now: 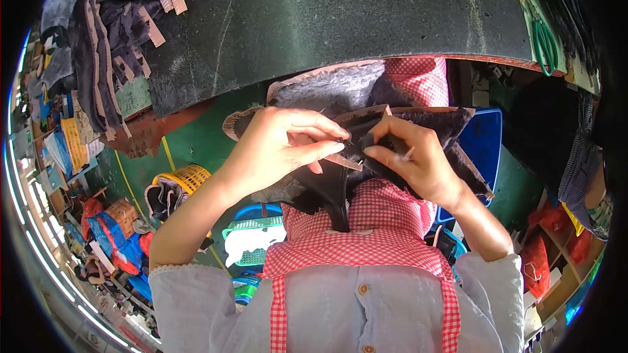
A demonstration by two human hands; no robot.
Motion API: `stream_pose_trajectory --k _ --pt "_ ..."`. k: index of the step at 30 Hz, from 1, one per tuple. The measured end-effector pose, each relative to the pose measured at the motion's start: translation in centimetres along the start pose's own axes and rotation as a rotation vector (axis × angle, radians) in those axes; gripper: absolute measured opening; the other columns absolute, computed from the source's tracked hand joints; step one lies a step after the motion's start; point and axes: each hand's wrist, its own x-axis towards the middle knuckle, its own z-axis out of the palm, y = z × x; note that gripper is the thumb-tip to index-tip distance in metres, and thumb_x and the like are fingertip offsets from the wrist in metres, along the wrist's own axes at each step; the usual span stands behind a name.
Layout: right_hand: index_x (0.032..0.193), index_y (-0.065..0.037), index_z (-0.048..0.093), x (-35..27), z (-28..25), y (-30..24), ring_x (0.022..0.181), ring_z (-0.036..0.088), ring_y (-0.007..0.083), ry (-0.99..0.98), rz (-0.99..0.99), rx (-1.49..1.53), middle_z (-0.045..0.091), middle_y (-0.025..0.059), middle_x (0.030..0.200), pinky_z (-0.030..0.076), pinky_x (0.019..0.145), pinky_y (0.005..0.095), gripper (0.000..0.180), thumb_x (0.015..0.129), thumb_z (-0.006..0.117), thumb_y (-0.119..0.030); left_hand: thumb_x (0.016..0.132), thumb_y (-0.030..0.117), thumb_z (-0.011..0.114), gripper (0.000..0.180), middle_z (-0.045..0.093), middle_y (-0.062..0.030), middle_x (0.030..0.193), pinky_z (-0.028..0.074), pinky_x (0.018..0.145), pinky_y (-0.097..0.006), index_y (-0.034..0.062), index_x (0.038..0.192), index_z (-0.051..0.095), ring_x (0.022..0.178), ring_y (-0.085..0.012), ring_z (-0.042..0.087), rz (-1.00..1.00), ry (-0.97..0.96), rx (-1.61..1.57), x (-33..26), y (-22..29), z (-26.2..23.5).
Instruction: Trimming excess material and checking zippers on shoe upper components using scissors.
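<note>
Across my lap lie dark, fur-lined pieces (330, 85) with tan cut edges, like sheepskin cut for sewing. My left hand (278, 144) comes in from the left, its thumb and fingers pinched on the edge of a dark piece. Opposite it, my right hand (422, 160) is closed on the same dark material, fingertips close to the left ones. A small pale tip sticks out by the right fingers; what it belongs to is hidden. Below the hands hangs a smooth black flap (333, 196), over a red checked apron (353, 248).
A dark stone-topped table (340, 13) stands ahead, with fur strips (98, 46) piled on its left and green-handled scissors (544, 42) at its right. A yellow basket (190, 178) stands at left, a green basket (256, 238) below, and a blue bin (483, 147) at right.
</note>
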Motion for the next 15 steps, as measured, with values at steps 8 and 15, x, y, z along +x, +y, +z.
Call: stream_pose_trajectory --k 8,15 --pt "0.094 0.002 0.069 -0.39 0.67 -0.02 0.068 0.061 0.0101 0.098 -0.07 -0.048 0.066 0.0079 0.08 0.05 0.061 0.025 0.013 0.084 0.075 -0.003 0.087 0.005 0.073 0.018 0.074 -0.0069 0.087 0.047 0.052 -0.02 -0.002 0.104 0.073 0.058 -0.0058 0.06 -0.096 0.023 0.021 0.34 0.42 0.46" --pt "0.094 0.003 0.07 -0.49 0.77 -0.55 0.076 0.064 0.0131 0.06 -0.021 -0.005 0.068 0.0085 0.086 0.052 0.067 0.0269 0.016 0.08 0.076 0.0 0.087 0.007 0.074 0.015 0.074 -0.0054 0.083 0.046 0.049 -0.02 -0.0002 0.101 0.075 0.055 -0.0044 0.058 -0.086 0.023 0.052 0.17 0.79 0.25"
